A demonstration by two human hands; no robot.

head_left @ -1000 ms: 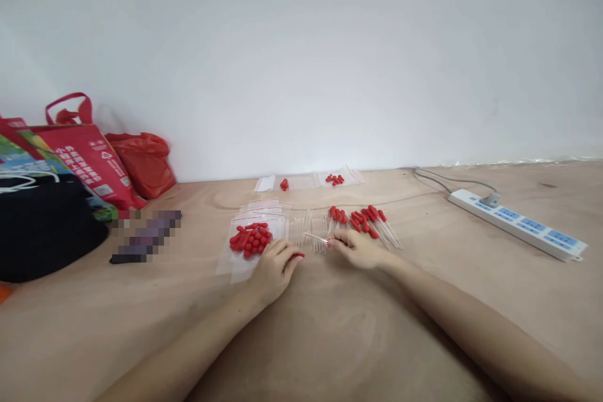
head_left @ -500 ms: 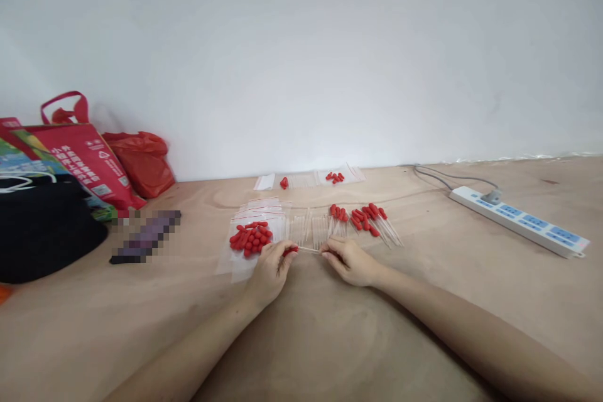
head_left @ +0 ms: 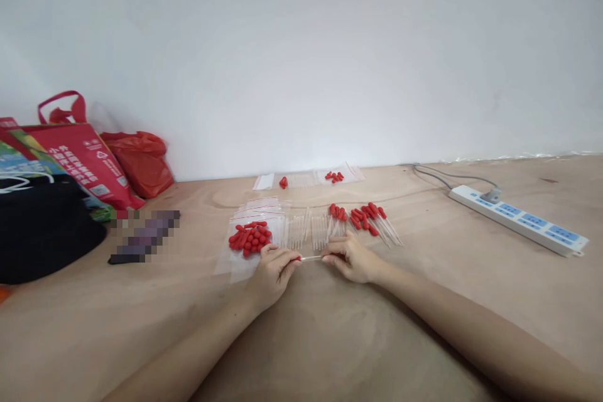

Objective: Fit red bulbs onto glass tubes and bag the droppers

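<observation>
Between the fingertips of my left hand is a red rubber bulb, mostly covered by the fingers. My right hand pinches the other end of a thin clear dropper tube, whose left end meets the bulb. A pile of red bulbs lies on clear zip bags just beyond my left hand. Past my hands, loose clear tubes lie side by side. Droppers with red bulbs on their tubes are spread behind my right hand.
Near the wall, a clear bag carries more tubes and a few red bulbs. A white power strip with a grey cable stands right. At left are a red shopping bag, a red plastic bag and a black cloth item.
Both hands have come slightly nearer to me with the tube and bulb. The visible stretch of tube between my hands is a little lower, and less of the bulb shows.
</observation>
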